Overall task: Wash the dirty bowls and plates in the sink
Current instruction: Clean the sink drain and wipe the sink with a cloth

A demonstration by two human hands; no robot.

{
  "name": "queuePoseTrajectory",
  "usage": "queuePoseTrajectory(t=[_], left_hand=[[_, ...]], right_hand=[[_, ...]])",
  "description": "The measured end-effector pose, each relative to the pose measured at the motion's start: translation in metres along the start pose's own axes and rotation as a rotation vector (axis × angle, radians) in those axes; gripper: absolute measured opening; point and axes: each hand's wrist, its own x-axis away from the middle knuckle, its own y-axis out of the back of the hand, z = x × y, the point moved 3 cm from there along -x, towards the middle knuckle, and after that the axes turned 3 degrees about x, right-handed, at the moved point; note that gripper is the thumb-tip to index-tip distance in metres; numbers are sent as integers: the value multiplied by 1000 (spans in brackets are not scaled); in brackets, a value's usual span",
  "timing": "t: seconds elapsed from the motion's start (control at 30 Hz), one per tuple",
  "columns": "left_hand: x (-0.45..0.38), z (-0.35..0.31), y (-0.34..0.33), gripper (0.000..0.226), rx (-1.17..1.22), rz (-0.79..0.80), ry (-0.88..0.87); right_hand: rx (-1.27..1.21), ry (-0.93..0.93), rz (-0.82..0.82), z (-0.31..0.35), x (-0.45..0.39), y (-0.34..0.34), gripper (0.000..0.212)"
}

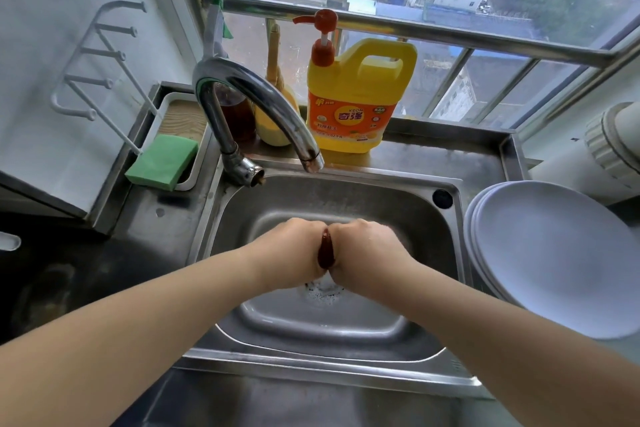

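Over the middle of the steel sink (408, 218), my left hand (291, 250) and my right hand (367, 250) are pressed side by side, backs up. Between them sits a small dark red dish or bowl (325, 250), seen edge-on, and both hands hold it. My fingers bend down out of sight. Below the hands, some foam (322, 293) lies around the drain. A stack of white plates (554, 253) rests on the counter to the right of the sink. No water is visibly running from the faucet (263, 97).
A yellow detergent jug with a red pump (356, 104) stands behind the sink beside two other bottles (273, 114). A green sponge (162, 163) lies in a tray at the left. A white wall rack (97, 59) hangs above it. A white pipe (609, 146) is at the right.
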Motion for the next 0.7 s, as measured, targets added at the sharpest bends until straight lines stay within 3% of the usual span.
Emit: queuePoseTrajectory(t=[0.1,0.2,0.33,0.43,0.53,0.63,0.7], left_hand=[[1,9,-2,10,-70,-140,-64],[2,12,-3,35,-169,-423,-340],[1,13,0,59,-220,-514,-486],[2,11,4,51,-235,-559,-617],[0,12,2,26,-260,-526,-670],[-5,19,-2,44,-203,-438,-624],[-7,19,-2,49,-102,-364,-549]], right_hand=[[-275,-96,103,0,0,-11,12],[-575,-172,185,-3,-2,-20,12],[-781,-194,320,-5,-3,-25,15],[-1035,-253,536,-9,2,-29,36],[-1167,-228,729,-14,1,-29,47],[-1198,-233,811,-23,-8,-29,49],[-1221,-259,816,-29,-11,-29,37]])
